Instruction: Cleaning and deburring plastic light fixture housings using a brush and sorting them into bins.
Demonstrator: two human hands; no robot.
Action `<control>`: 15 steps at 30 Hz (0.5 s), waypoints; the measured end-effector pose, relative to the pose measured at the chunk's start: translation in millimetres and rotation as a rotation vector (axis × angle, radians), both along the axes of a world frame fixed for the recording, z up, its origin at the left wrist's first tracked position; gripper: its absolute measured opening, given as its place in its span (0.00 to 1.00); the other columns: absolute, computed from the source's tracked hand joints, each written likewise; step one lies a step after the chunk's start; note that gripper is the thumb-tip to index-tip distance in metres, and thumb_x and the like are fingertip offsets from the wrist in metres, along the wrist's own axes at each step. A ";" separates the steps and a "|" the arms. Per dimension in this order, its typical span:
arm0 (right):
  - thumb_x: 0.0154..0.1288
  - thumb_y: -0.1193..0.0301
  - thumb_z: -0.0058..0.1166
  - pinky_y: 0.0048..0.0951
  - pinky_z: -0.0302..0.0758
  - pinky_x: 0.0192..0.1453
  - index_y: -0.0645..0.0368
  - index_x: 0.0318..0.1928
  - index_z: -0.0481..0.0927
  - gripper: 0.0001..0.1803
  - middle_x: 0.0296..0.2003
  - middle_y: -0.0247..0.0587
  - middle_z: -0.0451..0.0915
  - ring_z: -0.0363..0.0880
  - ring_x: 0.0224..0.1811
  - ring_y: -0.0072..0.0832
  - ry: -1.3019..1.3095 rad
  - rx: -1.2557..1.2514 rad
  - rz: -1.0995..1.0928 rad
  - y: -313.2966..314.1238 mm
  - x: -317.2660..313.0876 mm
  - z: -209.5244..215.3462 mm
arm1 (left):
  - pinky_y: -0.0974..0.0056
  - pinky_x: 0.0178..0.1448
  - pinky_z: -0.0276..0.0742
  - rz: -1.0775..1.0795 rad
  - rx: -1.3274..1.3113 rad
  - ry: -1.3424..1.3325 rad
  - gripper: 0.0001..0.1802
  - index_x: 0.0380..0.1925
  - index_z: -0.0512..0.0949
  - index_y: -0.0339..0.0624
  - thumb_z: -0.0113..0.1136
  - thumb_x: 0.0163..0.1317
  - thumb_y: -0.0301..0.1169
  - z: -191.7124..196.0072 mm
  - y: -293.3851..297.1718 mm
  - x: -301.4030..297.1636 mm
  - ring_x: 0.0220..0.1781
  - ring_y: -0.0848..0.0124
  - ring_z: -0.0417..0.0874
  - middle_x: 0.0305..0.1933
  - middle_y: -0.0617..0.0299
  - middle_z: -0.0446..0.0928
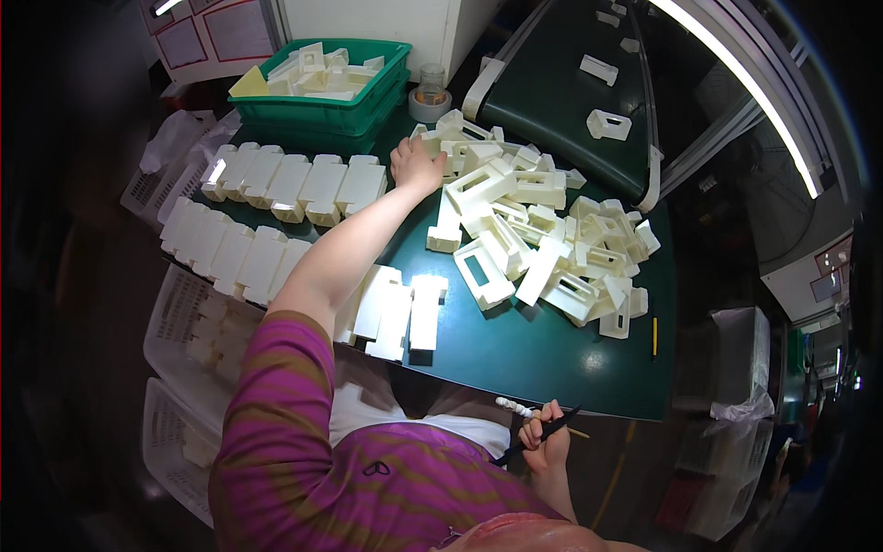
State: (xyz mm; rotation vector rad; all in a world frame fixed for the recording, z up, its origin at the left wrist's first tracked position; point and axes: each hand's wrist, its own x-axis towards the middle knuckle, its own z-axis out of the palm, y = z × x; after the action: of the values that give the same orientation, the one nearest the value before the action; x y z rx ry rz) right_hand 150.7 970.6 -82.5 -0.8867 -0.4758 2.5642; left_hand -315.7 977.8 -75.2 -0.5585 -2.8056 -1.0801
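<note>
My left hand [418, 167] reaches across the table to the far left edge of a loose pile of cream plastic housings [510, 225]. Its fingers curl over a cream plastic part [429, 140], which they partly hide. Close to my body, below the table's front edge, my right hand [546, 440] is closed round a thin stick with a white-wrapped end [511, 405] and a slender black pointed tool [563, 422]. Under my left forearm, rows of cream housings [303, 184] stand side by side. One single housing [425, 313] lies apart near the front edge.
A green crate [345, 115] of parts stands at the back left, beside a tape roll [430, 109] with a glass jar. A dark conveyor belt [561, 101] carries several parts. A yellow pencil-like stick [655, 337] lies right. White baskets [175, 317] stand lower left.
</note>
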 end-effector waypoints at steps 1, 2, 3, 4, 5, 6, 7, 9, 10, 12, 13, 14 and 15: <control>0.71 0.61 0.32 0.23 0.53 0.14 0.56 0.24 0.65 0.19 0.11 0.39 0.62 0.54 0.08 0.23 -0.003 -0.013 -0.011 0.2 2.2 0.4 | 0.55 0.66 0.54 -0.002 0.042 0.024 0.36 0.58 0.60 0.37 0.56 0.53 0.45 -2.6 2.5 1.2 0.63 0.52 0.55 0.63 0.48 0.56; 0.71 0.61 0.32 0.23 0.53 0.14 0.56 0.24 0.66 0.19 0.11 0.39 0.62 0.55 0.08 0.24 -0.007 -0.027 -0.020 0.5 3.2 1.1 | 0.55 0.66 0.54 -0.005 0.038 0.022 0.36 0.58 0.60 0.37 0.56 0.53 0.45 -4.4 7.2 3.8 0.63 0.52 0.55 0.63 0.48 0.56; 0.71 0.61 0.32 0.23 0.53 0.14 0.56 0.24 0.66 0.19 0.11 0.39 0.62 0.55 0.08 0.24 -0.009 -0.030 -0.021 1.2 1.9 3.2 | 0.55 0.66 0.54 -0.008 0.074 -0.044 0.36 0.58 0.60 0.37 0.56 0.53 0.45 -6.3 15.3 8.8 0.63 0.52 0.55 0.63 0.48 0.56; 0.71 0.61 0.31 0.23 0.53 0.14 0.57 0.24 0.66 0.19 0.11 0.39 0.63 0.55 0.08 0.23 0.006 0.015 -0.005 2.5 -0.1 6.2 | 0.55 0.65 0.55 -0.014 0.109 -0.112 0.35 0.58 0.60 0.37 0.56 0.54 0.45 -4.7 23.7 17.3 0.63 0.52 0.56 0.62 0.48 0.56; 0.71 0.61 0.31 0.23 0.53 0.14 0.57 0.24 0.66 0.19 0.12 0.39 0.63 0.55 0.08 0.23 0.021 0.062 0.013 4.3 -3.2 9.8 | 0.55 0.66 0.54 -0.031 0.145 -0.129 0.35 0.58 0.60 0.37 0.55 0.54 0.45 -2.0 30.6 23.3 0.63 0.52 0.56 0.63 0.48 0.56; 0.71 0.61 0.31 0.23 0.53 0.14 0.57 0.24 0.66 0.19 0.12 0.39 0.63 0.55 0.08 0.23 0.020 0.060 0.012 7.0 -7.5 13.6 | 0.55 0.66 0.54 -0.032 0.143 -0.129 0.35 0.58 0.60 0.37 0.55 0.54 0.45 0.9 31.0 26.0 0.63 0.52 0.56 0.63 0.48 0.56; 0.71 0.61 0.31 0.23 0.54 0.14 0.57 0.25 0.66 0.20 0.12 0.39 0.64 0.56 0.08 0.23 0.040 0.114 0.035 11.2 -11.9 17.2 | 0.56 0.67 0.54 -0.079 0.182 -0.199 0.35 0.59 0.60 0.37 0.55 0.54 0.45 3.3 33.5 29.6 0.63 0.52 0.57 0.63 0.48 0.56; 0.72 0.59 0.30 0.23 0.55 0.14 0.58 0.25 0.66 0.22 0.14 0.40 0.66 0.58 0.09 0.23 0.080 0.217 0.054 23.3 -21.2 27.4 | 0.58 0.68 0.53 -0.162 0.223 -0.321 0.37 0.60 0.58 0.38 0.55 0.54 0.46 13.8 35.4 31.9 0.64 0.52 0.58 0.63 0.47 0.55; 0.72 0.57 0.29 0.23 0.56 0.15 0.59 0.25 0.67 0.23 0.14 0.40 0.66 0.59 0.10 0.23 0.092 0.308 0.059 33.7 -26.7 34.4 | 0.58 0.68 0.53 -0.173 0.226 -0.316 0.37 0.60 0.58 0.38 0.55 0.54 0.46 21.3 31.7 29.3 0.64 0.52 0.58 0.63 0.47 0.55; 0.72 0.53 0.27 0.21 0.58 0.19 0.60 0.26 0.69 0.27 0.15 0.40 0.65 0.62 0.14 0.24 0.077 0.525 0.057 61.2 -43.4 60.9 | 0.59 0.68 0.54 -0.174 0.222 -0.417 0.38 0.60 0.58 0.38 0.57 0.53 0.46 36.9 17.1 21.6 0.66 0.54 0.57 0.64 0.48 0.55; 0.71 0.49 0.25 0.20 0.59 0.20 0.61 0.27 0.70 0.30 0.17 0.41 0.67 0.64 0.17 0.24 0.059 0.664 0.043 78.7 -55.4 77.2 | 0.59 0.68 0.53 -0.239 0.253 -0.433 0.37 0.61 0.58 0.38 0.56 0.54 0.44 50.4 4.4 22.6 0.66 0.57 0.57 0.64 0.48 0.56; 0.69 0.46 0.24 0.19 0.59 0.22 0.61 0.30 0.71 0.31 0.22 0.41 0.70 0.65 0.20 0.22 0.072 0.706 0.025 98.9 -69.7 95.1 | 0.59 0.68 0.52 -0.302 0.284 -0.449 0.36 0.61 0.58 0.38 0.56 0.55 0.42 66.0 -12.1 26.7 0.67 0.60 0.57 0.64 0.48 0.57; 0.69 0.45 0.24 0.17 0.59 0.22 0.61 0.34 0.71 0.32 0.26 0.41 0.73 0.65 0.22 0.20 0.088 0.799 0.028 117.8 -90.3 114.6 | 0.60 0.68 0.51 -0.392 0.322 -0.471 0.34 0.60 0.59 0.39 0.55 0.56 0.40 77.4 -29.5 29.8 0.67 0.61 0.57 0.64 0.49 0.58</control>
State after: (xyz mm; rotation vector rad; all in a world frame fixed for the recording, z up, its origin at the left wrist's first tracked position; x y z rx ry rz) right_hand 60.5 1088.4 32.1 -0.4646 -1.3500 2.1046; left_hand -285.8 948.3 2.1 -0.9479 -2.8514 -1.9230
